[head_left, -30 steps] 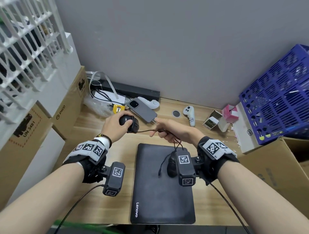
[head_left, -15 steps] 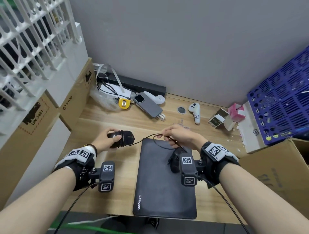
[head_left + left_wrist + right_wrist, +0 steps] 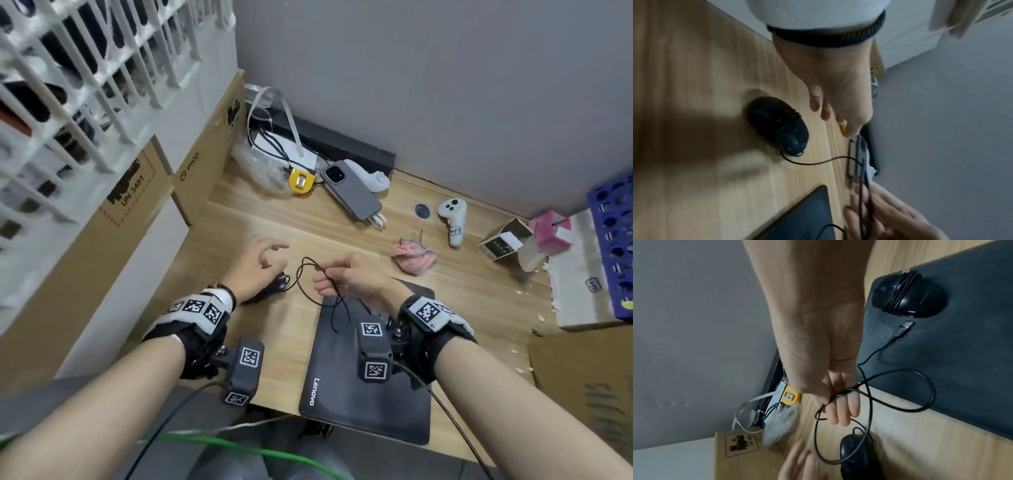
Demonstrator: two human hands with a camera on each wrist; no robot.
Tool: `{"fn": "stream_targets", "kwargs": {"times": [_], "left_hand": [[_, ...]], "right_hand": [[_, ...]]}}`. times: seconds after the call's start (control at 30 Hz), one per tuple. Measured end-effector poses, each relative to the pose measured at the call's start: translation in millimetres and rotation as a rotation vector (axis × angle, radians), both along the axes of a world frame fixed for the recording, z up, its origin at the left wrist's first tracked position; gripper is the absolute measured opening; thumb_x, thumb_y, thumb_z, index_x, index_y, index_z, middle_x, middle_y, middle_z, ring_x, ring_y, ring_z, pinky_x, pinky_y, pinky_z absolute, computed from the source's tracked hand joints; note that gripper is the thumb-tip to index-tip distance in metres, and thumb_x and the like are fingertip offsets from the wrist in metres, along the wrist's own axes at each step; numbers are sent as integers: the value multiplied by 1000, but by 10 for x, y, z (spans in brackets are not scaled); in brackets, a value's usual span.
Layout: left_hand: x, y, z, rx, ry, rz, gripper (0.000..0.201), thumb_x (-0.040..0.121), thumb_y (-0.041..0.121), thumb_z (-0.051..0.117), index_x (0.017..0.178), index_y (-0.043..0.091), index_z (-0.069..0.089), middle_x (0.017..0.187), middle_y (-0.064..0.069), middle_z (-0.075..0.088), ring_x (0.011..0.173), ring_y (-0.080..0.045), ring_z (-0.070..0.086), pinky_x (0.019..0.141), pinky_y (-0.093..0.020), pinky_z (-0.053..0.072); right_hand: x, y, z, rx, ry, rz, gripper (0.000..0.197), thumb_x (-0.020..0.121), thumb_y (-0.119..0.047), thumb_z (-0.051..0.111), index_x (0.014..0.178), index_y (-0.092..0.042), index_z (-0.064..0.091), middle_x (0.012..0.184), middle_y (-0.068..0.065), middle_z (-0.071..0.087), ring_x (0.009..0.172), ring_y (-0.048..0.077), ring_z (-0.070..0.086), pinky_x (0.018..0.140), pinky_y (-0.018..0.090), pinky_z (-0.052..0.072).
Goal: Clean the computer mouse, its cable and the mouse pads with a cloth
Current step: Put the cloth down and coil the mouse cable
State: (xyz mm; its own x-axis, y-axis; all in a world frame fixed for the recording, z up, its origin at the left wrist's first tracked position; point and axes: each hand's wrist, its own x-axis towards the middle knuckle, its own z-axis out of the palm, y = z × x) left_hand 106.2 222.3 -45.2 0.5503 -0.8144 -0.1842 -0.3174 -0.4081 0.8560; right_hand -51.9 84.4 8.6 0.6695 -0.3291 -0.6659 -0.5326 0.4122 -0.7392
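Note:
A black wired mouse (image 3: 270,291) lies on the wooden desk, left of the black Lenovo mouse pad (image 3: 370,383). My left hand (image 3: 270,255) hovers just above the mouse (image 3: 779,125) with fingers spread, holding nothing. My right hand (image 3: 325,279) pinches the mouse's thin black cable (image 3: 308,274), which loops down onto the pad. The cable (image 3: 869,402) runs through my fingers (image 3: 840,407) and ends in a USB plug (image 3: 902,329). A second black mouse (image 3: 908,296), its cable wound round it, sits on the pad. A pink cloth (image 3: 414,255) lies crumpled right of my hands.
A grey phone (image 3: 352,195), two white controllers (image 3: 454,219) and a yellow gadget (image 3: 300,181) lie near the back wall. Cardboard boxes (image 3: 137,212) line the left side. On the right stand a blue crate (image 3: 613,240), a white box and small cartons (image 3: 503,241).
My left hand lowered the mouse onto the desk and let go, fingers now spread above it. My right hand kept hold of the cable. The pink cloth has come into view.

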Motion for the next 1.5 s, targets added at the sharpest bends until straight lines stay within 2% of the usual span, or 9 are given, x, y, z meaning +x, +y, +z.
{"fn": "stream_targets", "kwargs": {"times": [0.17, 0.37, 0.6, 0.8, 0.93, 1.03, 1.2, 1.37, 1.5], "left_hand": [[-49, -203, 217, 21, 21, -294, 16, 94, 20, 57, 99, 26, 71, 106, 7, 65, 66, -23, 64, 68, -27, 51], [57, -252, 280, 162, -92, -540, 13, 91, 28, 64, 90, 19, 74, 75, 17, 67, 63, 5, 58, 62, -8, 40], [184, -117, 246, 67, 84, -326, 10, 92, 17, 62, 87, 16, 70, 85, 3, 71, 71, -8, 68, 71, -18, 52], [451, 87, 84, 135, 40, -75, 18, 97, 21, 52, 83, 23, 62, 84, -6, 68, 73, -23, 66, 70, -32, 51], [417, 59, 67, 201, 20, 20, 18, 99, 19, 45, 88, 15, 60, 83, -6, 62, 68, -20, 59, 63, -27, 43], [364, -10, -32, 295, 16, 26, 21, 96, 16, 45, 81, 25, 58, 93, -7, 63, 96, -30, 58, 78, -32, 44], [138, -272, 269, 220, -214, -211, 51, 85, 5, 49, 132, 26, 52, 134, -1, 48, 127, -23, 31, 105, -34, 25], [-124, -469, 591, 67, 52, -518, 43, 79, 8, 54, 118, 27, 56, 106, 7, 62, 90, -4, 59, 84, -19, 46], [-205, -542, 605, 23, -12, -461, 16, 87, 29, 65, 98, 23, 55, 67, 8, 50, 52, -2, 41, 57, -18, 34]], "right_hand": [[42, 62, 42, 9, -25, 129, 23, 94, 15, 34, 97, 7, 55, 90, 22, 48, 75, 28, 55, 62, 24, 48], [-41, -7, 54, -118, 120, 107, 25, 94, 12, 39, 113, 15, 56, 86, 20, 62, 69, 19, 68, 63, 23, 55], [-171, -191, 28, -230, 170, -316, 21, 93, 7, 46, 112, -2, 50, 74, 10, 60, 50, 15, 60, 49, 23, 54], [-339, -364, -14, -277, 212, -447, 15, 94, -1, 50, 81, -5, 56, 68, 8, 55, 40, 10, 55, 85, 46, 54], [-320, -356, 16, -263, 195, -430, 18, 94, -2, 49, 79, -6, 58, 66, 4, 47, 51, 11, 42, 64, 30, 60], [-235, -349, 44, -233, 177, -351, 27, 93, 1, 39, 97, 1, 65, 59, 0, 40, 49, 10, 37, 59, 23, 54], [-93, -239, 135, -220, 75, -174, 20, 99, -8, 45, 95, -2, 64, 59, -2, 29, 45, 7, 33, 77, 36, 60], [-12, -226, 165, -201, -7, -154, 20, 103, -12, 40, 98, -2, 56, 55, 3, 44, 43, 10, 56, 82, 48, 54], [-14, -272, 191, -237, -16, -182, 19, 104, -16, 39, 93, -10, 54, 64, 4, 43, 42, 10, 58, 74, 46, 53]]}}
